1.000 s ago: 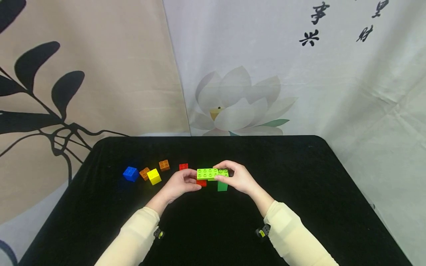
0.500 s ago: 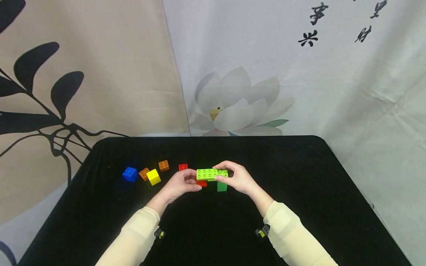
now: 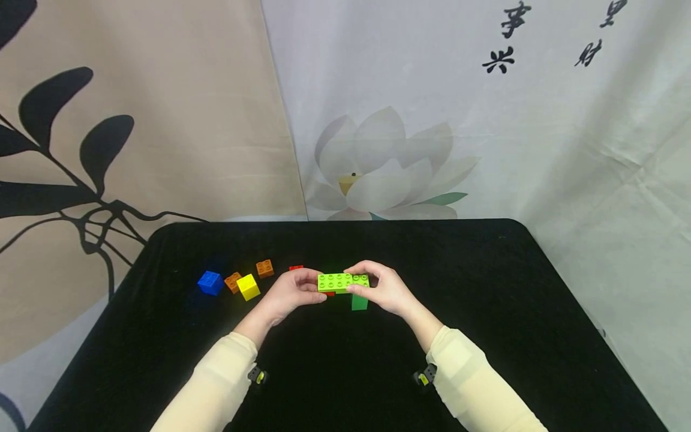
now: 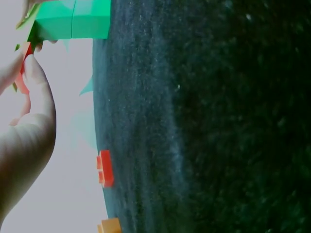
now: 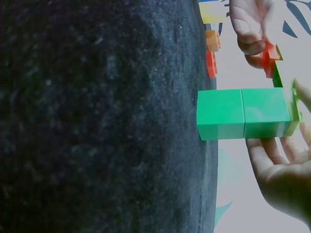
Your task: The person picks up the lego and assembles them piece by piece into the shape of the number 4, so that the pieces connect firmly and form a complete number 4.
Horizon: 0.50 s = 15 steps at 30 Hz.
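Observation:
My right hand point(image 3: 383, 288) grips the right end of a long lime-green building brick point(image 3: 333, 282) between thumb and fingers. Two green blocks point(image 5: 243, 114) stand stacked beneath that end, as the right wrist view shows. At the other end, my left hand point(image 3: 294, 293) pinches a thin red brick point(image 4: 25, 73) against the underside of the lime-green one. From the head view just a sliver of this red brick shows below the lime-green edge. Whether its studs are fully seated cannot be told.
Left of the hands on the black table point(image 3: 345, 372) lie a yellow block point(image 3: 248, 287), a blue block point(image 3: 210, 282) and two orange bricks point(image 3: 264, 268). Another red brick point(image 4: 105, 168) lies behind my left hand. A printed curtain point(image 3: 410, 120) hangs past the table's far edge.
My left hand has shifted slightly up and away, taking the red brick further under the lime-green one. It now covers more of the loose red brick behind. The right hand stays nearly still.

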### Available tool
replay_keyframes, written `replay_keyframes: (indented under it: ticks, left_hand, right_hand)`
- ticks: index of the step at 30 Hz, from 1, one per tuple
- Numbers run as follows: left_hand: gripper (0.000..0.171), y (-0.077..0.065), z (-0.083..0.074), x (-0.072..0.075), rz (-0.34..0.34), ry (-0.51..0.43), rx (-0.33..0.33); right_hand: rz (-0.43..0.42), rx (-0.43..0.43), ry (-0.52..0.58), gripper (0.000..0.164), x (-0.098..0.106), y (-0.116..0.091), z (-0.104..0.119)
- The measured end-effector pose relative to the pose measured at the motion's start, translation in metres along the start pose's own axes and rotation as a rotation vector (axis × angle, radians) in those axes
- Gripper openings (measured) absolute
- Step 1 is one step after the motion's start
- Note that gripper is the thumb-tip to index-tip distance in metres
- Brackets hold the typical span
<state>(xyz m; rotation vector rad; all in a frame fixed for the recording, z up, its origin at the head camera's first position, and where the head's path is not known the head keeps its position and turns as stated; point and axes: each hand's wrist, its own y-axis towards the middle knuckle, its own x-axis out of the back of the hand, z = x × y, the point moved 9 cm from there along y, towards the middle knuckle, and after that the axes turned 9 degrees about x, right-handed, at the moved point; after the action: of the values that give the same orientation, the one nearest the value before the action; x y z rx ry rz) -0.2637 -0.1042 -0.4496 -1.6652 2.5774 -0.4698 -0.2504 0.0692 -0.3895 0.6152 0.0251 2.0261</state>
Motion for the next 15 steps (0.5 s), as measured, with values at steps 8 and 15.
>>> replay_keyframes:
  ticks: [8,15]
  left_hand:
    - [0.041,0.0005,0.0001,-0.0031,-0.007,-0.043,-0.012]
    - [0.041,-0.0021,0.0007,-0.0052,-0.018,-0.083,-0.002]
  right_hand:
    - [-0.004,0.0,0.014,0.031,0.0007,-0.0008,-0.0002]
    - [0.0,0.03,-0.019,0.029,0.0004,-0.0006,0.0045]
